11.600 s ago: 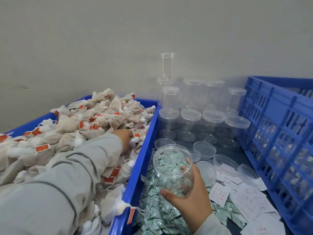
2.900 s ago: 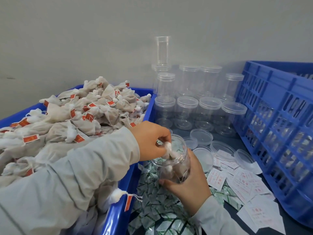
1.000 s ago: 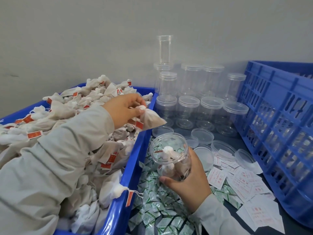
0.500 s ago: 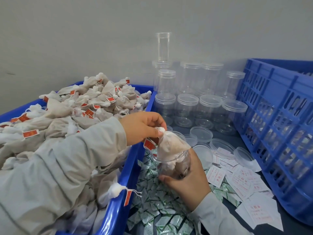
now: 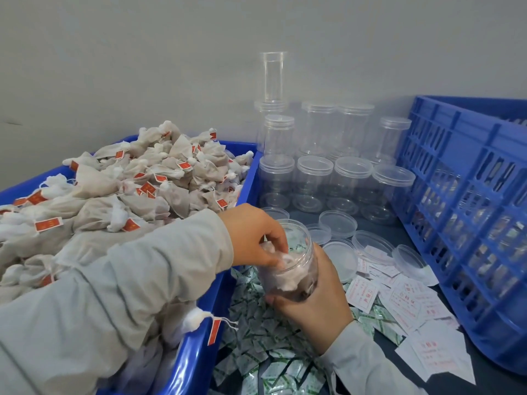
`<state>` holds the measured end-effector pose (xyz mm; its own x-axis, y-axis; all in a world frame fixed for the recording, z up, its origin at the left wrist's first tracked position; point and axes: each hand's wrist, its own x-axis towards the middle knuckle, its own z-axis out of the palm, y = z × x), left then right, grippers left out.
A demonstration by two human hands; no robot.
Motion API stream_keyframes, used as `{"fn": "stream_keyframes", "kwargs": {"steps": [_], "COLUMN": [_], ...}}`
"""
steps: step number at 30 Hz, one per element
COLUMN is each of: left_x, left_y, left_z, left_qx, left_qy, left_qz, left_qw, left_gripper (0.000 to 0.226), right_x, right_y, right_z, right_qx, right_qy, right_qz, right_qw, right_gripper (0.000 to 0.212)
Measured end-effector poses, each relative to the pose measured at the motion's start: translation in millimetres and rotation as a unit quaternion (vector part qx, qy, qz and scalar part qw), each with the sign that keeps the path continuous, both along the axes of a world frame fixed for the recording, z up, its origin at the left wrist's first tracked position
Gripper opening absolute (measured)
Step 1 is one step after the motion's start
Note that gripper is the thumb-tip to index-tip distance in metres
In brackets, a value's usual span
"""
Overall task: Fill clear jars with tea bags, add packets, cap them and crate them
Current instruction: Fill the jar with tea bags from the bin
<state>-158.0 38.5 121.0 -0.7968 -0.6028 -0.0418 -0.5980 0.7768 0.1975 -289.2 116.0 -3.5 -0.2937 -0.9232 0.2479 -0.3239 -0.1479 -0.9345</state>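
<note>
The open jar (image 5: 288, 269), partly filled with tea bags, tilts above the green packets (image 5: 256, 337), gripped from below by the right hand (image 5: 313, 297). The left hand (image 5: 253, 238) pinches a tea bag (image 5: 281, 256) at its mouth, beside the blue bin (image 5: 199, 352) of tea bags.

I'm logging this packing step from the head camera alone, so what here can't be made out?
- Tea bag count in the jar: left hand covers the mouth, right hand wraps the wall.
- Print on the white slips: too small.
- Inside of the blue crate: its lattice wall blocks it and the right edge cuts it off.
- Bottom of the tea bag bin: buried under bags.
</note>
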Motion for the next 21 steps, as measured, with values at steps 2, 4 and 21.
{"fn": "stream_keyframes", "kwargs": {"steps": [2, 4, 21], "left_x": [-6, -12, -10], "left_y": [5, 8, 18], "left_z": [-1, 1, 6], "left_qx": [-0.05, -0.09, 0.051], "left_qy": [-0.03, -0.054, -0.02], "left_qz": [-0.013, -0.013, -0.016], "left_qw": [0.998, 0.994, 0.998], "left_gripper": [0.023, 0.024, 0.024], "right_x": [1, 1, 5], "right_y": [0, 0, 2], "right_z": [1, 2, 4], "right_qx": [-0.003, -0.011, -0.043], "right_qy": [0.013, 0.059, 0.15], "right_qz": [-0.003, -0.009, -0.016], "right_qw": [1.0, 0.998, 0.988], "right_gripper": [0.101, 0.098, 0.095]}}
